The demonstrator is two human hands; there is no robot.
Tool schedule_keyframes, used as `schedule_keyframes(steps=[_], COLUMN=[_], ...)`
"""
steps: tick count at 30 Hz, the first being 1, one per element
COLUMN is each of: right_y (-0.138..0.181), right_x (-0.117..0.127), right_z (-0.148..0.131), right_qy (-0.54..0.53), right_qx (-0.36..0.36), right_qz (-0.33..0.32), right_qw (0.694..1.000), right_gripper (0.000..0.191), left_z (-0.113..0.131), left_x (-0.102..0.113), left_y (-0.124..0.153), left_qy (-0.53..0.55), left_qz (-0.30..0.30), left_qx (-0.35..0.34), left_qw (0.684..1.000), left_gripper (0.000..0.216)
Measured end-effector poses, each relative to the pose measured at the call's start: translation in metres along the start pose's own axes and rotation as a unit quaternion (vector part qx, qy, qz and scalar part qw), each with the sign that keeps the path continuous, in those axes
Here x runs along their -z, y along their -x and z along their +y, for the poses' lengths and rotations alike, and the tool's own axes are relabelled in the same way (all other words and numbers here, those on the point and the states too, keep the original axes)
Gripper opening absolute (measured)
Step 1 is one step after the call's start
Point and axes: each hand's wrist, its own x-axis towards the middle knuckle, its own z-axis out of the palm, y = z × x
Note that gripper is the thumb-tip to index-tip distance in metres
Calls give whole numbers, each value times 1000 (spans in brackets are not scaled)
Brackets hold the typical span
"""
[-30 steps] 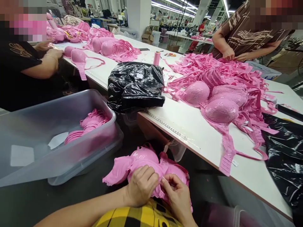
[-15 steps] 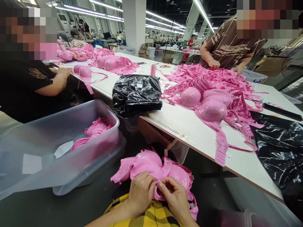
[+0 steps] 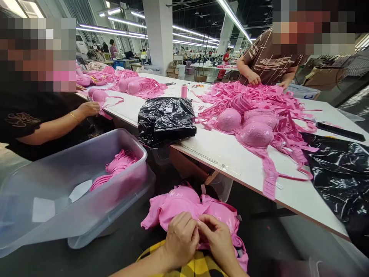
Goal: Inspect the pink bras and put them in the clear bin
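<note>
A pink padded bra [image 3: 184,200] lies across my lap over a yellow-and-black checked cloth [image 3: 196,265]. My left hand [image 3: 182,236] is closed at the bra's middle, its fingers curled and pressed together. Right beside it, my right hand [image 3: 215,236] pinches with thumb and forefinger close to the left fingertips. What sits between the fingertips is small and mostly hidden; it seems part of the bra's centre. The bra's cups stick out beyond both hands, and a band hangs down past my right hand.
A clear plastic bin [image 3: 86,215] at left holds pink pieces [image 3: 115,169] and white paper. On the white table [image 3: 219,154] are a black plastic bag [image 3: 167,119], a pink thread spool [image 3: 183,91] and a heap of pink bras [image 3: 256,130]. Co-workers stand at left and far right.
The view has shifted slightly. My hands stay together at the bra's centre, the left more curled. The co-worker at left has moved a hand forward over the table edge.
</note>
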Motion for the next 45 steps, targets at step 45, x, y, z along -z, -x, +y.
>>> schedule_keyframes(steps=[45], right_y=[-23], right_x=[-1], right_z=[-12], right_qy=[-142], right_qx=[-275], right_qz=[-145], right_qw=[940], right_gripper=[25], left_z=[-7], left_x=[5], left_y=[-14], left_qy=[48], left_qz=[-2], left_qx=[-165], left_qw=[985], left_gripper=[22])
